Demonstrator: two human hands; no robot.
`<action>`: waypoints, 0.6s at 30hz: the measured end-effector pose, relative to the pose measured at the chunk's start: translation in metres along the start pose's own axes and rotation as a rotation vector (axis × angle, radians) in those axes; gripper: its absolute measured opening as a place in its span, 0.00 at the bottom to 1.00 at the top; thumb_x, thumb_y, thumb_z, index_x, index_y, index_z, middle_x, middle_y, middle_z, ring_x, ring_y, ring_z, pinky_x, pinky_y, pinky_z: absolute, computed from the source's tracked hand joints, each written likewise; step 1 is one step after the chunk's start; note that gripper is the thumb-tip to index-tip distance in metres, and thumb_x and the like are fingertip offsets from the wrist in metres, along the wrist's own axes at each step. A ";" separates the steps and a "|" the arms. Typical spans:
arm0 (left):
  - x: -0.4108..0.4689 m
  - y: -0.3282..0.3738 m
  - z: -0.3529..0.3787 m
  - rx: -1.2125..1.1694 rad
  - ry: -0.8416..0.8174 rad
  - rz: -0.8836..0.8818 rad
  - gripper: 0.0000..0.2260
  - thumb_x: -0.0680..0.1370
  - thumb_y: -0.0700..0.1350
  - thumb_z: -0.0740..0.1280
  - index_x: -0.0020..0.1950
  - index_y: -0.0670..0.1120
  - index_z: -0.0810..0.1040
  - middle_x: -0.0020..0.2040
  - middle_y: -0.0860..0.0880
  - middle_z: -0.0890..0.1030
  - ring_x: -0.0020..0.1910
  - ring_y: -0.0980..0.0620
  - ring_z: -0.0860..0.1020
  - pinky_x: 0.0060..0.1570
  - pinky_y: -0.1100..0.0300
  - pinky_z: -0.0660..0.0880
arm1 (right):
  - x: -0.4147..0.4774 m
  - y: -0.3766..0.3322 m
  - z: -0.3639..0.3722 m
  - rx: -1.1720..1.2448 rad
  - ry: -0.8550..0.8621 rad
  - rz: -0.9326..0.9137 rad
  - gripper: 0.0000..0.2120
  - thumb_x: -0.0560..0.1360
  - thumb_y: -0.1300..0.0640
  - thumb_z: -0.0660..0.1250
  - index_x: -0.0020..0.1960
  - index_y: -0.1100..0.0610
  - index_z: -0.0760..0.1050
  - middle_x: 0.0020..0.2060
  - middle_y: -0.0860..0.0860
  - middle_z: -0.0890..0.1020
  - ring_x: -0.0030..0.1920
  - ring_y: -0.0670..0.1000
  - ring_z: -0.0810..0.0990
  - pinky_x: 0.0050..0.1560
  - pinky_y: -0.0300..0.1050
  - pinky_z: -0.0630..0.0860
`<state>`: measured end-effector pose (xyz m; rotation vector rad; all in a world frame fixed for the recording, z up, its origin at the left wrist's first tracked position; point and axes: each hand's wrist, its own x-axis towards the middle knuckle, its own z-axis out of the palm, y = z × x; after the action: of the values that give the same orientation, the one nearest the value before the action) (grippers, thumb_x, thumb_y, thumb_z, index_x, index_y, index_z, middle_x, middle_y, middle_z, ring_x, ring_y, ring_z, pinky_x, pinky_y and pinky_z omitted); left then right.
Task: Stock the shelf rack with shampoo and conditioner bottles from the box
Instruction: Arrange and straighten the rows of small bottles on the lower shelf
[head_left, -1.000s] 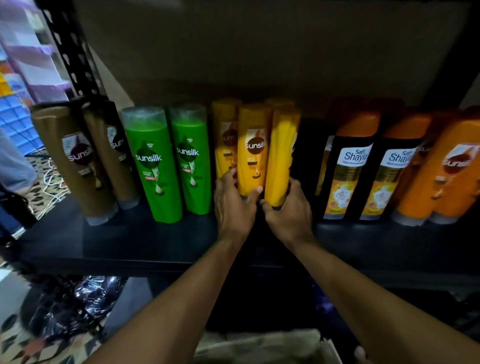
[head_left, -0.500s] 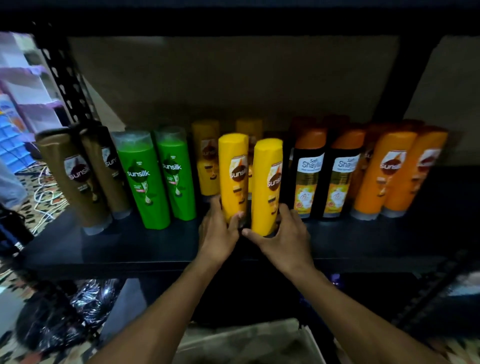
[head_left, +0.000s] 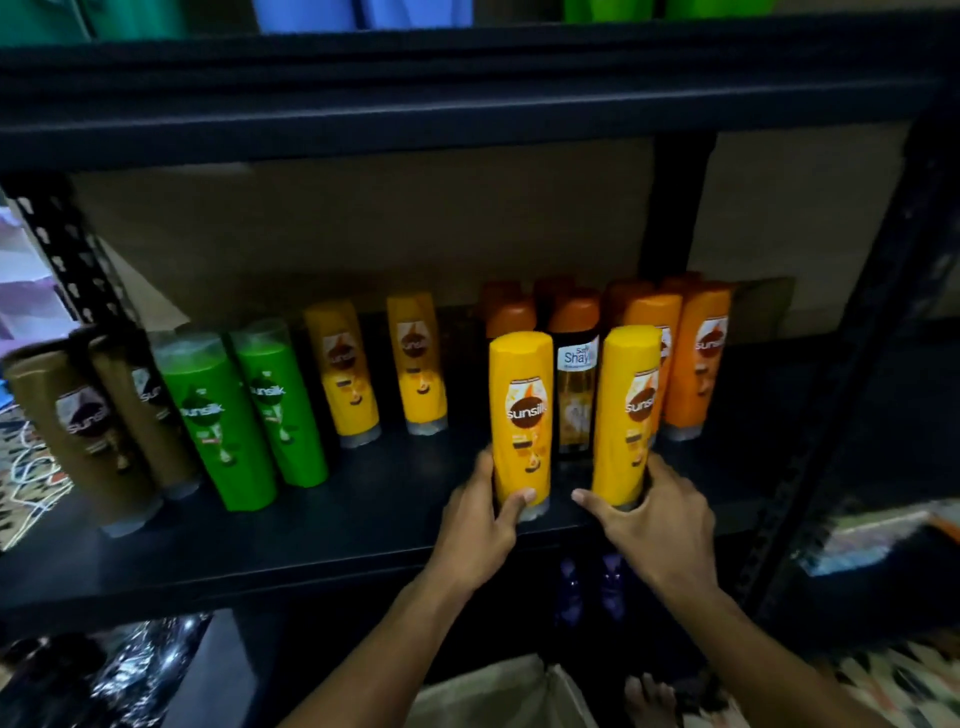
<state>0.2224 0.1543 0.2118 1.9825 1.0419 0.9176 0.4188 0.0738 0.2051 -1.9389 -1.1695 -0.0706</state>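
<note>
Stocking in progress: at nine o'clock brown, then green bottles (head_left: 244, 415) line the shelf (head_left: 322, 535). Toward centre, my left hand (head_left: 480, 525) wraps one yellow bottle (head_left: 521, 415) at its base; my right hand (head_left: 657, 512) wraps another yellow bottle (head_left: 626, 415), at three o'clock. Half a second ago they touched; now a gap splits them. Next, I judge, release both and reach for the box (head_left: 498, 696) at six o'clock.

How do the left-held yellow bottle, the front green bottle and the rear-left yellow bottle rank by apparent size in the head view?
1. Left-held yellow bottle and front green bottle: look about alike, so no ranking; both stand near the shelf's front.
2. Rear-left yellow bottle: smallest-looking, but it stands farther back, so true size may match.
</note>
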 end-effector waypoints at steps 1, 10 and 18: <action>0.003 0.003 0.008 -0.005 -0.011 0.004 0.27 0.81 0.53 0.68 0.78 0.55 0.62 0.68 0.55 0.78 0.65 0.55 0.78 0.65 0.47 0.77 | 0.003 0.006 -0.003 -0.019 0.012 0.011 0.34 0.62 0.28 0.74 0.59 0.48 0.75 0.50 0.47 0.83 0.51 0.53 0.80 0.50 0.48 0.77; 0.019 0.021 0.051 -0.061 -0.061 0.002 0.25 0.82 0.51 0.67 0.77 0.53 0.63 0.69 0.54 0.76 0.66 0.54 0.76 0.67 0.49 0.75 | 0.017 0.030 -0.012 -0.086 0.053 0.051 0.39 0.62 0.27 0.74 0.63 0.50 0.74 0.52 0.49 0.83 0.52 0.54 0.81 0.52 0.53 0.80; 0.017 0.022 0.054 -0.048 -0.054 -0.010 0.27 0.82 0.51 0.67 0.79 0.51 0.61 0.71 0.52 0.74 0.68 0.54 0.75 0.66 0.51 0.75 | 0.019 0.031 -0.008 -0.090 0.056 0.091 0.38 0.62 0.28 0.74 0.61 0.52 0.74 0.49 0.51 0.84 0.50 0.56 0.82 0.50 0.54 0.81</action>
<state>0.2824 0.1464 0.2073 1.9502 0.9903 0.8706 0.4553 0.0753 0.1984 -2.0533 -1.0566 -0.1307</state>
